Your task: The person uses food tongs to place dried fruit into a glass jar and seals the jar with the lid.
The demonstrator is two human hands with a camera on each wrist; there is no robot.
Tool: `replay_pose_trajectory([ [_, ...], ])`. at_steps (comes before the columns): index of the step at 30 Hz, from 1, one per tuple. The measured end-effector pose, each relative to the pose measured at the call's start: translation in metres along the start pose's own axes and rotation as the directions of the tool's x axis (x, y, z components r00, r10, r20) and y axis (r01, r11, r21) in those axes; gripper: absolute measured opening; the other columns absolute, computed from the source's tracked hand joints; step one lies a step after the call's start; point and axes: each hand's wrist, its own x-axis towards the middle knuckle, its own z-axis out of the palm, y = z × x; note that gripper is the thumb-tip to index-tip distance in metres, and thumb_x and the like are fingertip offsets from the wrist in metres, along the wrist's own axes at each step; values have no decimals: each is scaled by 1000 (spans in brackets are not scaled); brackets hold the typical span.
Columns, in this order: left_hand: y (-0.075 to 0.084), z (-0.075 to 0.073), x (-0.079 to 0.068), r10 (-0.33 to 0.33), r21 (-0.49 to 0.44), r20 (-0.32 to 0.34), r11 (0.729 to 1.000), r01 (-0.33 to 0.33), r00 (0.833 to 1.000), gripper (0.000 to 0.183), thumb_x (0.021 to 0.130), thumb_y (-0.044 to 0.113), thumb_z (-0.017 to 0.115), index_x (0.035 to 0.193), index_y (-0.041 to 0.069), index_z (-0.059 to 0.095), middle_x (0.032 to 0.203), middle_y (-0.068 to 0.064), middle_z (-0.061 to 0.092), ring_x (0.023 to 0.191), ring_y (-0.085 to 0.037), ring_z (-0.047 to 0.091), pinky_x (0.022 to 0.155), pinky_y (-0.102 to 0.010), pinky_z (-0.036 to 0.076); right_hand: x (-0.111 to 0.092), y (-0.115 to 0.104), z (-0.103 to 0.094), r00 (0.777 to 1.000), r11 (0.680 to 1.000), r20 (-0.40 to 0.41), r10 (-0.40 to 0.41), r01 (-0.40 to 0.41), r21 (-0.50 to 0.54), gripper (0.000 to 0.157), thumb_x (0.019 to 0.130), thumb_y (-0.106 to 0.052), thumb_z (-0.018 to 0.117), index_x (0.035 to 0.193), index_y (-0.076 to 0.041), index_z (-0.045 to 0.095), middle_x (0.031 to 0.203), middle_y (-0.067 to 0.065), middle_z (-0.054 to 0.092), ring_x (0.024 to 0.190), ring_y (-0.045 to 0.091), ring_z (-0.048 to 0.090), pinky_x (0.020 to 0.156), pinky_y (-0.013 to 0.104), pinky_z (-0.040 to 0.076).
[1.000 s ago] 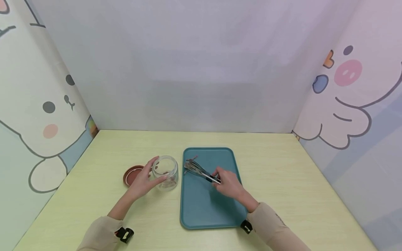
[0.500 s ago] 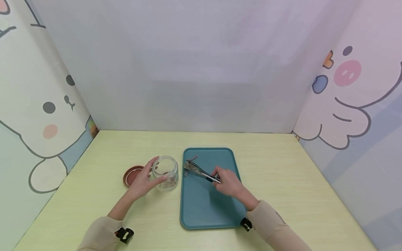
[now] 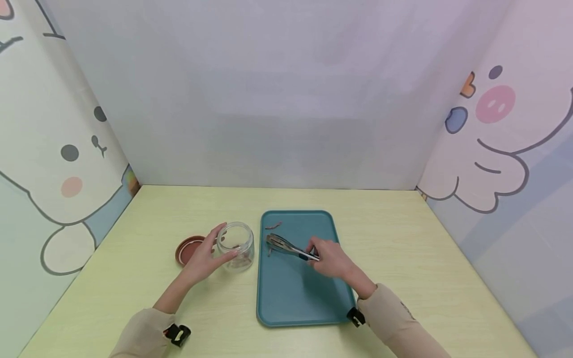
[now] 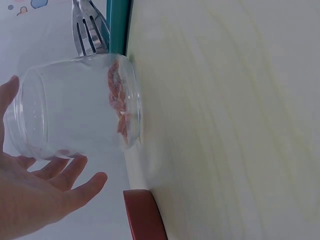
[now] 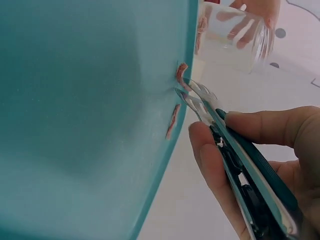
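Note:
My left hand (image 3: 203, 258) holds a clear glass jar (image 3: 239, 261), thumb on the near side and fingers round the far side. Several reddish strips of meat (image 4: 117, 95) lie at the jar's bottom. In my right hand (image 3: 330, 257) is a pair of metal tongs (image 3: 286, 245) with dark grips, gripped between thumb and fingers. The slotted tips reach over the left part of the teal tray (image 3: 304, 303). Two meat strips lie there, a far strip (image 3: 273, 225) and a nearer strip (image 5: 181, 72), which the tong tips overlap in the right wrist view.
A reddish-brown round lid (image 3: 187, 251) lies left of the jar, partly behind my left hand. The pale wooden table (image 3: 394, 238) extends to a white back wall (image 3: 286, 124), with cartoon-printed side walls on both sides.
The tongs and my right hand have shifted slightly to the right, and the tips have drawn in from the tray's left edge. My left hand and the jar have stayed still.

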Motion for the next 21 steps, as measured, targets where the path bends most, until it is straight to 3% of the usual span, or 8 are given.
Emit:
replay_pose_trajectory([
  [10, 1, 0, 0, -16, 1, 6, 1000, 16, 1000, 80, 78, 38, 66, 138, 10, 23, 135, -18, 32, 120, -33, 32, 91, -52, 33, 2, -1, -5, 999, 999, 21, 46, -46, 12, 17, 77, -7, 65, 90, -6, 55, 68, -2, 49, 53, 11, 43, 48, 27, 38],
  [21, 2, 0, 0, -31, -3, 13, 1000, 31, 999, 79, 78, 40, 65, 139, 11, 22, 135, -18, 32, 120, -34, 32, 91, -52, 33, 5, -9, 0, 999, 1000, 37, 1, 0, -16, 19, 76, -6, 66, 90, -5, 53, 68, -2, 49, 54, 11, 45, 48, 27, 39],
])
